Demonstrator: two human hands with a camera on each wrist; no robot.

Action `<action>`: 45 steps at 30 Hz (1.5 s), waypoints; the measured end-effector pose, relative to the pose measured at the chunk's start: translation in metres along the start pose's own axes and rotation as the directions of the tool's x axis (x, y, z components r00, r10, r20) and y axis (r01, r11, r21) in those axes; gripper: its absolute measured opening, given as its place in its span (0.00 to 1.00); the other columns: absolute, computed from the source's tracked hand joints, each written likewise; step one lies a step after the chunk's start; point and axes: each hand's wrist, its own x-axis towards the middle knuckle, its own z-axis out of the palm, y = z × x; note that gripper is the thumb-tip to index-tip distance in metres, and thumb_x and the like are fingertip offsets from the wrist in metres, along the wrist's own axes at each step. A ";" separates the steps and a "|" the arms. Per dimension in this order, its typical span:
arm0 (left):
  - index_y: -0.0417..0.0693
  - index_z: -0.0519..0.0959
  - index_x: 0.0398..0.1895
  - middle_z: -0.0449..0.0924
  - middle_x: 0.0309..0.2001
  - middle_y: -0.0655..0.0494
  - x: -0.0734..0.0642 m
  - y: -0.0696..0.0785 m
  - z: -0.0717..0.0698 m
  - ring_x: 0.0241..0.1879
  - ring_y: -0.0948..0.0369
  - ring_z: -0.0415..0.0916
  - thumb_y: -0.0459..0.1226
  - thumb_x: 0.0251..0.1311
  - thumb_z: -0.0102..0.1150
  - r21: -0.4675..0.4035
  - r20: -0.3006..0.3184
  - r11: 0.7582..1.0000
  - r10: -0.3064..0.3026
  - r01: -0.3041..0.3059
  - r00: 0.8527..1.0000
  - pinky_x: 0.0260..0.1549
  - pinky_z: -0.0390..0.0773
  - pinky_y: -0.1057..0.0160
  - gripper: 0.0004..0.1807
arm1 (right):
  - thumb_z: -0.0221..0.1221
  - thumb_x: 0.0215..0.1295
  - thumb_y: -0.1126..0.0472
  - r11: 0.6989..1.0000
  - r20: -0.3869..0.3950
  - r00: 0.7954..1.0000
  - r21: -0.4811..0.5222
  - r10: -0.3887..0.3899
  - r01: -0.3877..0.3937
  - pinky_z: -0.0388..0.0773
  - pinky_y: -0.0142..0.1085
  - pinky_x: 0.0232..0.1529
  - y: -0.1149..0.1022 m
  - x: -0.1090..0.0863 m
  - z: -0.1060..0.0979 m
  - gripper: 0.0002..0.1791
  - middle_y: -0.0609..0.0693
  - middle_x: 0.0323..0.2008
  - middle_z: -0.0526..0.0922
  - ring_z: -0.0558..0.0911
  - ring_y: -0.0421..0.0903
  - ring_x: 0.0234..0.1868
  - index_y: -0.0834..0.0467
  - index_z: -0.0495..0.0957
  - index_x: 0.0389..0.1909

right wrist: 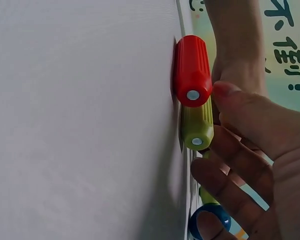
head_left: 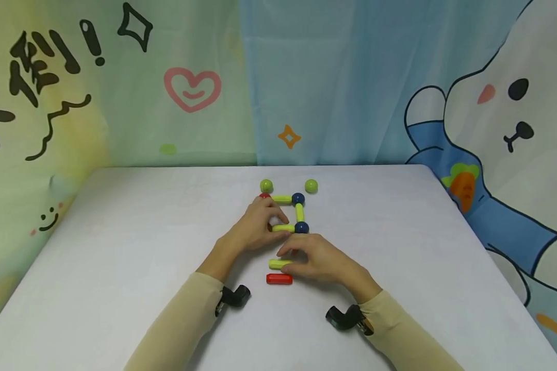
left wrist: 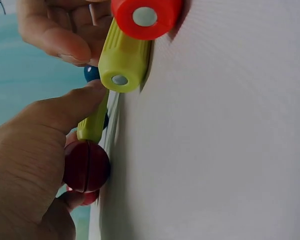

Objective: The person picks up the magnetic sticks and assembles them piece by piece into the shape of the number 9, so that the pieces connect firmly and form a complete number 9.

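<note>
A partial frame of yellow magnetic rods and balls lies on the white table. Its blue balls (head_left: 298, 199) are on the right, with a red ball (head_left: 264, 196) at the back left. My left hand (head_left: 260, 224) pinches the frame's front yellow rod (head_left: 283, 228) between thumb and index finger; beside the palm is a dark red ball (left wrist: 87, 166). Nearer me lies a loose yellow rod (head_left: 278, 264), with a silvery disc in its end. My right hand (head_left: 317, 257) reaches over its right end, fingers loosely bent and apart from the thumb. Just in front lies a red rod (head_left: 279, 279).
Two green balls, a left one (head_left: 266, 186) and a right one (head_left: 311, 186), sit behind the frame. A printed curtain (head_left: 334, 77) hangs beyond the table's (head_left: 144, 216) back edge. Each wrist carries a small black camera (head_left: 235, 296).
</note>
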 end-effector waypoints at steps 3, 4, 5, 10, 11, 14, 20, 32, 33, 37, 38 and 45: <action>0.59 0.88 0.44 0.74 0.56 0.56 -0.001 -0.001 -0.002 0.59 0.54 0.65 0.52 0.57 0.74 -0.003 -0.025 1.000 -0.010 0.010 1.000 0.59 0.66 0.49 0.15 | 0.71 0.64 0.54 1.000 0.015 1.000 -0.020 0.019 -0.018 0.78 0.40 0.55 -0.001 0.000 -0.001 0.12 0.41 0.46 0.86 0.82 0.39 0.51 0.50 0.86 0.46; 0.59 0.87 0.45 0.73 0.58 0.56 -0.002 -0.001 -0.002 0.60 0.53 0.63 0.53 0.57 0.75 -0.001 -0.027 1.000 -0.019 0.019 0.999 0.59 0.65 0.49 0.16 | 0.71 0.64 0.54 0.999 0.016 1.000 -0.022 0.025 -0.025 0.78 0.40 0.54 -0.001 0.000 0.000 0.12 0.40 0.46 0.86 0.81 0.39 0.51 0.50 0.86 0.46; 0.60 0.87 0.46 0.72 0.60 0.55 -0.003 -0.002 -0.002 0.61 0.53 0.62 0.54 0.56 0.75 0.001 -0.029 1.000 -0.027 0.027 0.999 0.58 0.65 0.49 0.18 | 0.71 0.64 0.54 0.999 0.015 0.999 -0.025 0.029 -0.029 0.78 0.40 0.54 -0.001 0.000 0.000 0.12 0.40 0.46 0.86 0.81 0.39 0.51 0.50 0.86 0.47; 0.60 0.85 0.50 0.67 0.64 0.53 -0.007 -0.006 -0.004 0.64 0.50 0.59 0.56 0.53 0.76 -0.018 -0.021 0.996 -0.083 0.082 0.996 0.61 0.64 0.46 0.24 | 0.70 0.65 0.56 0.999 0.026 0.999 -0.015 0.048 -0.047 0.79 0.39 0.53 0.000 -0.001 0.000 0.11 0.39 0.45 0.86 0.82 0.39 0.49 0.49 0.85 0.47; 0.60 0.85 0.51 0.67 0.64 0.53 -0.008 -0.008 -0.004 0.63 0.51 0.60 0.56 0.52 0.76 -0.035 -0.020 0.996 -0.089 0.088 0.996 0.59 0.65 0.47 0.24 | 0.70 0.65 0.56 0.999 0.027 0.999 -0.014 0.045 -0.045 0.79 0.39 0.53 0.001 -0.002 0.000 0.11 0.39 0.45 0.86 0.82 0.39 0.48 0.50 0.85 0.47; 0.59 0.85 0.51 0.66 0.63 0.54 -0.011 -0.013 -0.003 0.61 0.51 0.60 0.55 0.53 0.76 -0.110 -0.020 0.989 -0.099 0.096 0.995 0.54 0.70 0.50 0.24 | 0.70 0.65 0.57 0.999 0.028 0.999 -0.014 0.039 -0.039 0.80 0.39 0.53 0.003 -0.003 0.001 0.10 0.39 0.44 0.87 0.83 0.38 0.48 0.50 0.85 0.47; 0.60 0.83 0.53 0.60 0.60 0.54 -0.014 -0.020 -0.005 0.63 0.52 0.57 0.53 0.57 0.74 -0.244 -0.004 0.961 -0.138 0.133 0.990 0.55 0.71 0.51 0.22 | 0.69 0.66 0.57 0.999 0.046 0.998 -0.023 0.040 -0.039 0.80 0.37 0.51 0.004 -0.004 0.001 0.10 0.39 0.43 0.86 0.82 0.38 0.45 0.50 0.85 0.47; 0.57 0.83 0.49 0.60 0.69 0.51 -0.014 -0.024 -0.008 0.69 0.47 0.56 0.47 0.62 0.68 -0.288 0.023 0.950 -0.117 0.119 0.993 0.65 0.65 0.40 0.14 | 0.68 0.64 0.60 0.994 0.107 0.989 -0.039 0.104 -0.100 0.79 0.33 0.46 0.000 -0.007 -0.008 0.12 0.38 0.41 0.81 0.79 0.37 0.41 0.48 0.84 0.47; 0.57 0.84 0.49 0.61 0.68 0.51 -0.013 -0.024 -0.008 0.69 0.47 0.56 0.47 0.63 0.67 -0.298 0.021 0.947 -0.119 0.120 0.993 0.65 0.65 0.39 0.13 | 0.68 0.64 0.60 0.994 0.106 0.989 -0.042 0.104 -0.100 0.79 0.33 0.45 0.001 -0.007 -0.009 0.12 0.38 0.41 0.81 0.79 0.38 0.41 0.48 0.84 0.48; 0.54 0.85 0.48 0.63 0.67 0.49 -0.011 -0.024 -0.009 0.69 0.46 0.58 0.43 0.64 0.65 -0.336 -0.001 0.937 -0.101 0.095 0.995 0.65 0.65 0.39 0.12 | 0.69 0.65 0.58 0.994 0.092 0.991 -0.051 0.101 -0.097 0.78 0.32 0.43 0.002 -0.009 -0.011 0.12 0.38 0.40 0.81 0.78 0.39 0.40 0.48 0.84 0.48; 0.53 0.85 0.49 0.63 0.67 0.48 -0.012 -0.024 -0.009 0.69 0.46 0.59 0.43 0.64 0.64 -0.337 -0.001 0.937 -0.094 0.088 0.996 0.64 0.66 0.40 0.12 | 0.70 0.65 0.57 0.994 0.091 0.991 -0.053 0.103 -0.098 0.78 0.32 0.42 0.003 -0.009 -0.011 0.12 0.37 0.40 0.80 0.78 0.39 0.39 0.48 0.84 0.48; 0.52 0.85 0.47 0.64 0.66 0.49 -0.016 -0.024 -0.007 0.68 0.49 0.63 0.39 0.62 0.64 -0.332 -0.004 0.938 -0.109 0.102 0.994 0.62 0.71 0.45 0.12 | 0.69 0.65 0.58 0.992 0.106 0.987 -0.063 0.117 -0.110 0.78 0.31 0.40 0.005 -0.013 -0.011 0.11 0.38 0.37 0.79 0.77 0.37 0.37 0.50 0.85 0.48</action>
